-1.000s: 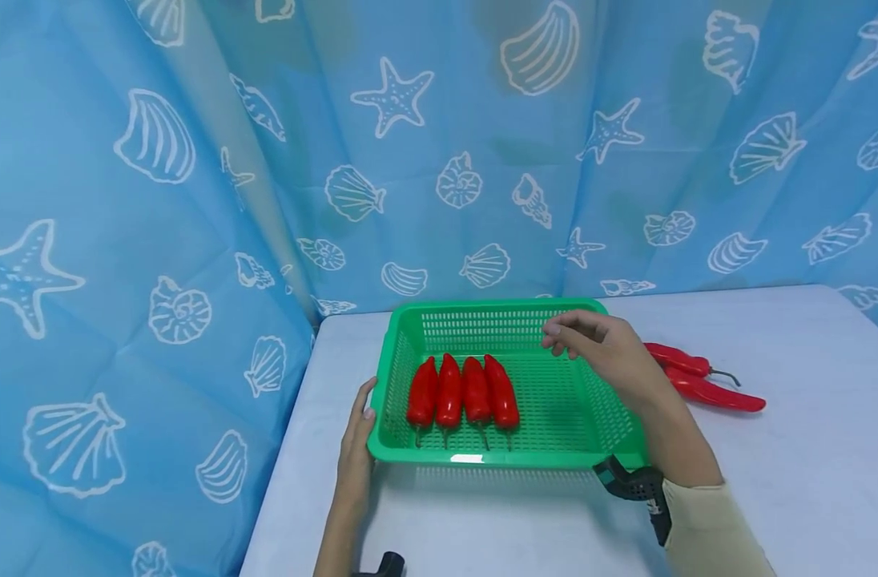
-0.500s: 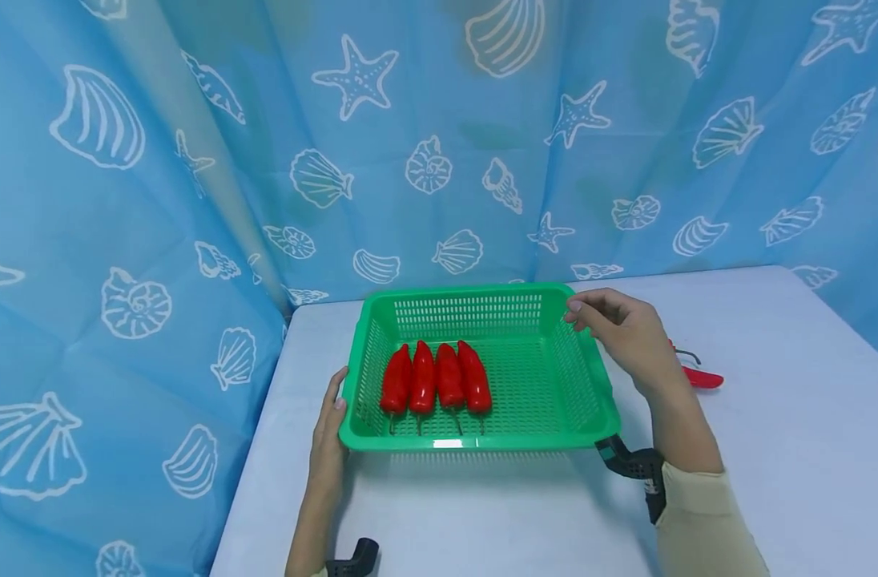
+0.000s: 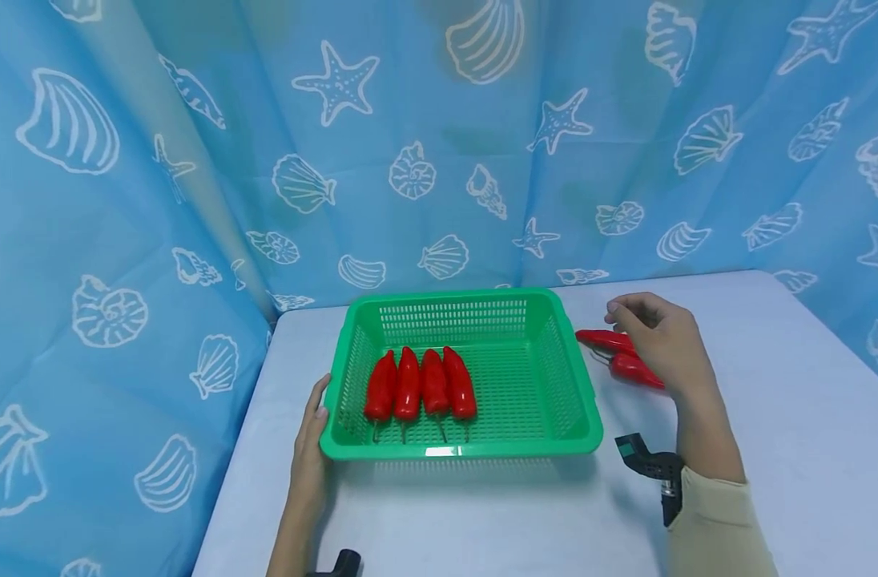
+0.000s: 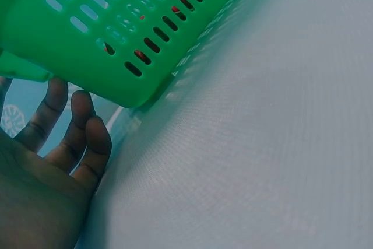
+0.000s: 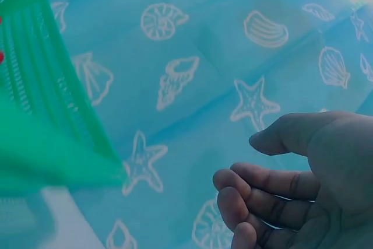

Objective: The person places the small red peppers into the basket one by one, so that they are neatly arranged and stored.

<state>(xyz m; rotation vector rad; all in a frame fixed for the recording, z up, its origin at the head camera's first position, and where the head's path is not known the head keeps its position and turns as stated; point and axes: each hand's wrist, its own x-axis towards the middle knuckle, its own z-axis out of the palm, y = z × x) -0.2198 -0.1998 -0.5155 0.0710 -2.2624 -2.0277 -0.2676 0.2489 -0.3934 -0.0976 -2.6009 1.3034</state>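
Note:
A green plastic basket [image 3: 459,450] stands on the table. Several red chili peppers [image 3: 408,386] lie side by side in its left half, stems toward the near edge. My left hand [image 3: 308,461] touches the basket's left side; in the left wrist view its fingertips [image 4: 83,104] reach the underside of the rim. Two more red peppers lie on the table right of the basket, one farther back [image 3: 603,340] and one nearer [image 3: 632,370]. Above them hovers my right hand [image 3: 658,340], empty, its fingers loosely bent. It partly hides both peppers.
A white cloth covers the table [image 3: 468,521]. Behind and to the left hangs a blue curtain [image 3: 439,144] printed with white shells and starfish. Each wrist carries a black camera mount, such as the right one [image 3: 651,465].
My right hand has moved from over the basket's right part to above the two peppers on the table. The left hand stays at the basket's side. The head view has shifted right.

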